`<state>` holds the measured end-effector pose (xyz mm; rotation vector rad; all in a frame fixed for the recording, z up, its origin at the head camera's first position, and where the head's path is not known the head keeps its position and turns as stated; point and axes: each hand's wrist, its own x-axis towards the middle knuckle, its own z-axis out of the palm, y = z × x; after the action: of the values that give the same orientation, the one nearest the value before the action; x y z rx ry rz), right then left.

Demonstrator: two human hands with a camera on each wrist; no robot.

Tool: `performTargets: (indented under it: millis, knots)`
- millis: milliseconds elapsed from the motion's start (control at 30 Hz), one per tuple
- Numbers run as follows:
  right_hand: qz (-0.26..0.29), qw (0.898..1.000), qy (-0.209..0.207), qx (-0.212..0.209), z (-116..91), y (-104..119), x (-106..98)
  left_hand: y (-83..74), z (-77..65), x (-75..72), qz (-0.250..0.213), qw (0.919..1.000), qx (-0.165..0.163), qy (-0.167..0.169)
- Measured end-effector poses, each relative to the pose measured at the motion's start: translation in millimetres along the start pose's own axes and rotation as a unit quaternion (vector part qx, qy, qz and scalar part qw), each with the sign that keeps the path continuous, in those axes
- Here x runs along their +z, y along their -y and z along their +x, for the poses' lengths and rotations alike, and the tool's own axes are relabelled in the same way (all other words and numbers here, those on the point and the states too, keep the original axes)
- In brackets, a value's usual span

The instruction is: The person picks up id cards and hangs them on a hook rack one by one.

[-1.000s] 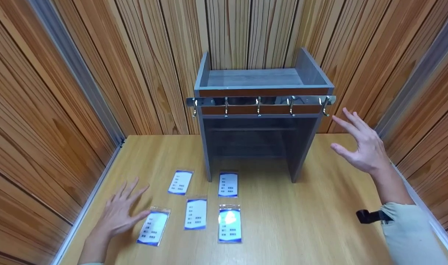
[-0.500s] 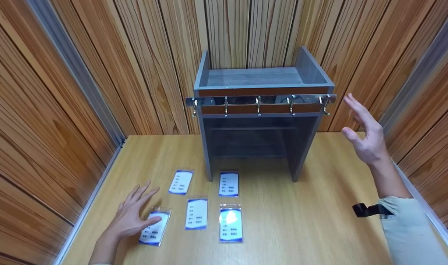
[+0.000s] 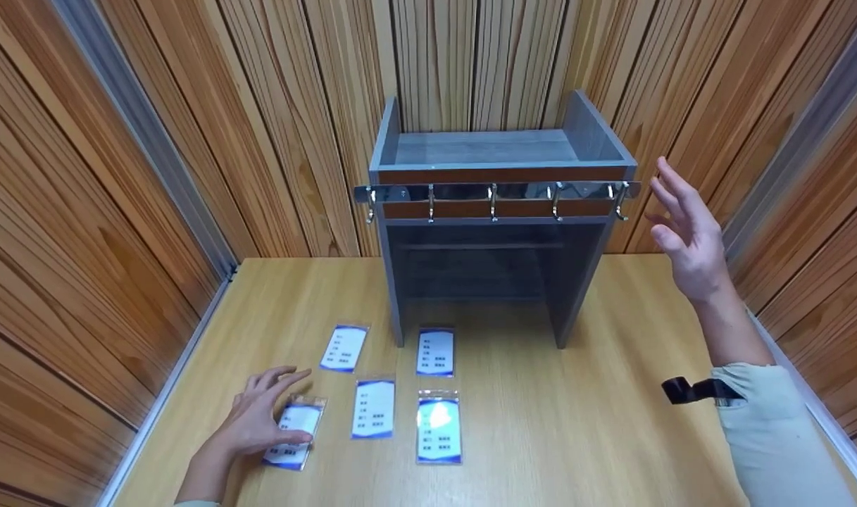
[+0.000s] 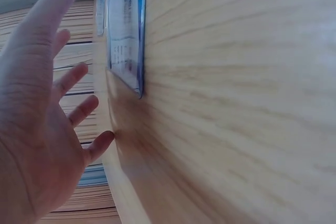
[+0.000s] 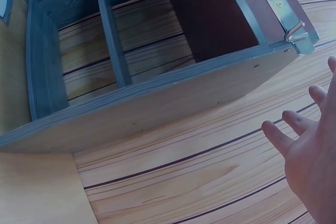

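Observation:
Over the front-left badge card (image 3: pixel 303 417), a white card with blue ends in a clear sleeve, hovers my left hand (image 3: pixel 252 419). Its thumb and fingers are spread across the card and hide part of it. In the left wrist view a gap shows between that hand (image 4: pixel 42 114) and a card (image 4: pixel 125 30) flat on the table. My right hand (image 3: pixel 694 243) is raised in the air, fingers loosely extended and holding nothing. It is nearest the right end of a metal hook rail (image 3: pixel 463 192), apart from it, as the right wrist view also shows.
A grey shelf unit (image 3: pixel 481 149) stands at the back, carrying the rail with several hooks. Other badge cards lie on the table: back-left (image 3: pixel 343 348), back-right (image 3: pixel 436 352), middle (image 3: pixel 373 410) and front-right (image 3: pixel 439 429). Wood-panelled walls (image 3: pixel 69 211) enclose the table.
My left hand has moved right and slightly down over the front-left card. The right hand has risen, with its fingers pointing more upward. The cards lie as before.

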<state>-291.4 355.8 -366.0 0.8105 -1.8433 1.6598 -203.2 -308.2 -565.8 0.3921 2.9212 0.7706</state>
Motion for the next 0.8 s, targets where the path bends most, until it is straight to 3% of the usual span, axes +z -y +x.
performTargets:
  millis: [200, 567, 800]
  knots:
    - [0.016, 1.0, 0.004, -0.006, 7.0, -1.3, 5.8, -1.8, 0.5, 0.8, -0.007, 0.9994, -0.024, 0.025]
    - [0.042, 0.999, 0.002, -0.003, 21.3, 0.5, 12.5, 0.4, -0.1, 3.8, 0.032, 0.9991, -0.016, 0.023]
    - [0.014, 1.0, 0.011, -0.011, 29.7, 0.9, 15.5, 0.3, -0.3, 0.5, 0.032, 0.9984, -0.027, 0.038]
